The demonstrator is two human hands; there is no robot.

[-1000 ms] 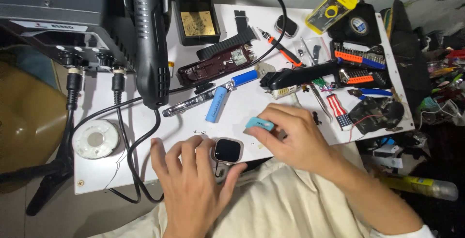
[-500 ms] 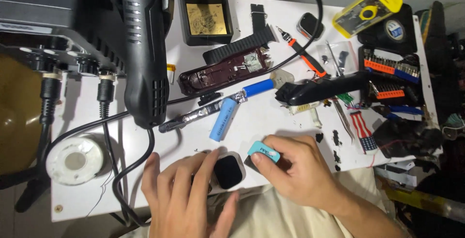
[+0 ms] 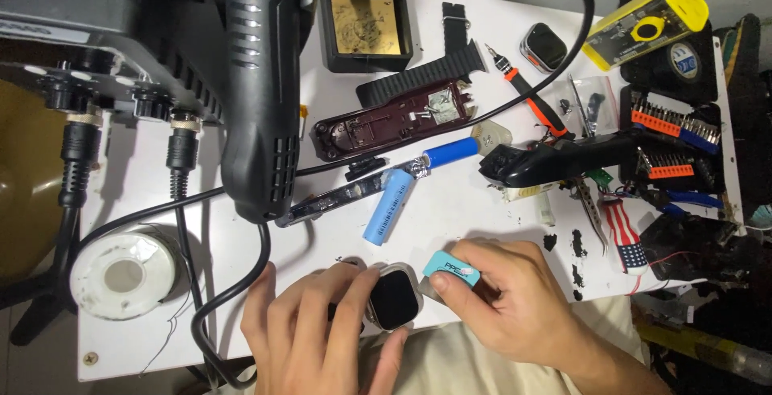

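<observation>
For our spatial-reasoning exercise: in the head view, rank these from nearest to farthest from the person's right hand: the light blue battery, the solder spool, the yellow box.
From the right hand:
1. Light blue battery, just up and to the left, mid-table.
2. Yellow box, at the far top right corner.
3. Solder spool, far left, beyond the left hand.

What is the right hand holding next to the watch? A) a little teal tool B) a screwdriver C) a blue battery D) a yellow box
A: the right hand pinches a small teal tool beside the watch, which the left hand steadies.
</observation>
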